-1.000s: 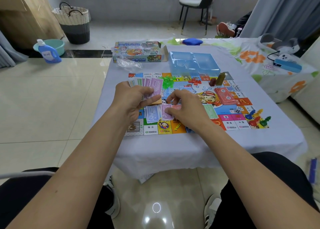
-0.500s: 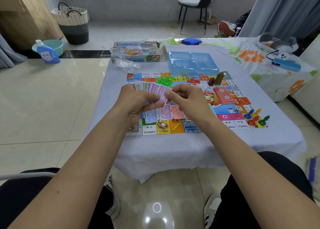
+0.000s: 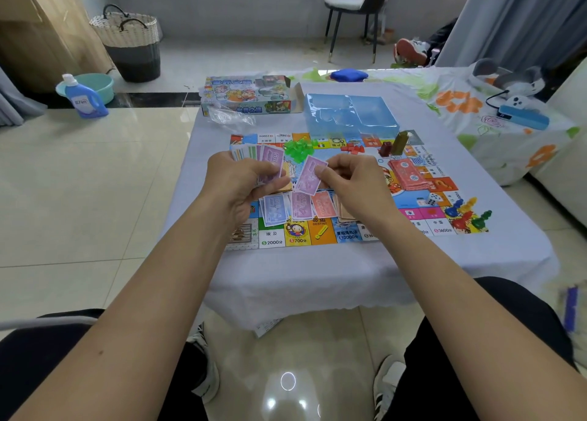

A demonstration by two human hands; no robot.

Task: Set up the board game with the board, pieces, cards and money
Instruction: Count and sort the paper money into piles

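The colourful game board [image 3: 298, 239] lies flat on the cloth-covered table. My left hand [image 3: 238, 182] holds a fanned stack of play money [image 3: 257, 155] above the board. My right hand [image 3: 352, 179] pinches a single purple banknote [image 3: 309, 176] just beside that fan. Sorted piles of banknotes [image 3: 295, 206] lie on the board under my hands. A red card deck [image 3: 408, 174], two dice [image 3: 433, 198], coloured pawns [image 3: 467, 214], green houses [image 3: 298, 147] and red houses [image 3: 351, 148] rest on the board.
The game box [image 3: 247, 98], a clear plastic bag [image 3: 230, 118] and a blue plastic insert tray [image 3: 349, 115] sit at the table's far side. A second table with a floral cloth [image 3: 495, 125] stands to the right. A chair [image 3: 355, 7], basket [image 3: 130, 39] and detergent bottle [image 3: 82, 99] are on the floor.
My right hand rose from the banknote piles on the board to the fan in my left hand and now holds one purple note pulled away from it.
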